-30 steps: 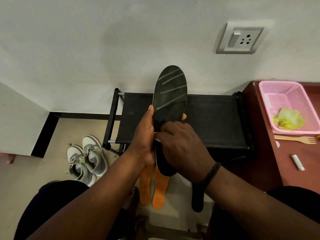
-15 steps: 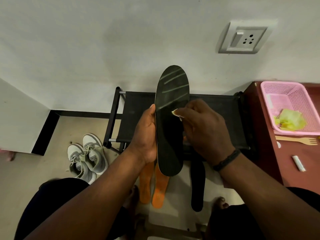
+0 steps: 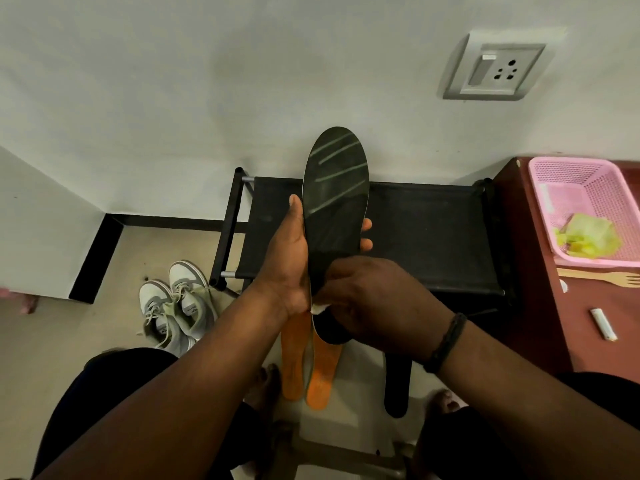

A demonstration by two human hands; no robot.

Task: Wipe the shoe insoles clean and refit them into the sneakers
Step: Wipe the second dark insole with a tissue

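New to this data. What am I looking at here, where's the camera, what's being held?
There is no robot: a person works with bare hands. The single picture comes from a camera worn on the head, looking forward and down, so the arms enter from the bottom.

The left hand grips a black insole upright. The right hand pinches a small white wipe against the insole's lower part.

On the floor lie two orange insoles, another black insole, and a pair of grey-white sneakers. A black shoe rack stands against the wall. To the right, a brown table carries a pink basket and a wooden fork.
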